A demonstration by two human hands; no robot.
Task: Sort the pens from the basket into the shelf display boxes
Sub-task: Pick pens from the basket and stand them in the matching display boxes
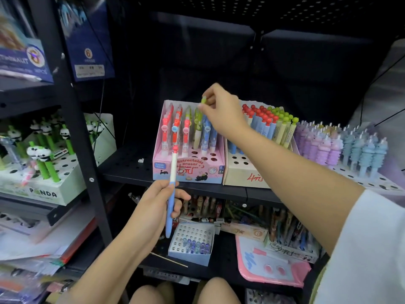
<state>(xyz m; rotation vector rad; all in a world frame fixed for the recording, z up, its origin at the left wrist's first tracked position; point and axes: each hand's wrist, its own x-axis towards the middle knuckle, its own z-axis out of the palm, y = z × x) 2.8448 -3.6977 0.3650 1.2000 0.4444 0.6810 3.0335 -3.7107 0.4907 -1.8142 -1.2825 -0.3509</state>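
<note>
My left hand point(156, 205) grips a blue and white pen point(171, 194) with a red top, held upright in front of the pink display box point(188, 174). My right hand point(221, 110) reaches over the back rows of that box and pinches the yellow-green cap of a green pen point(198, 128) standing in it. Red, green and blue pens fill the box's rear holes; several front holes are bare. No basket is in view.
A beige box point(245, 174) of red- and green-topped pens stands right of the pink box, then purple and blue pens point(341, 145). A panda pen box point(43, 189) sits on the left shelf. Below, a white holed box point(192, 240) and a pink board point(271, 262).
</note>
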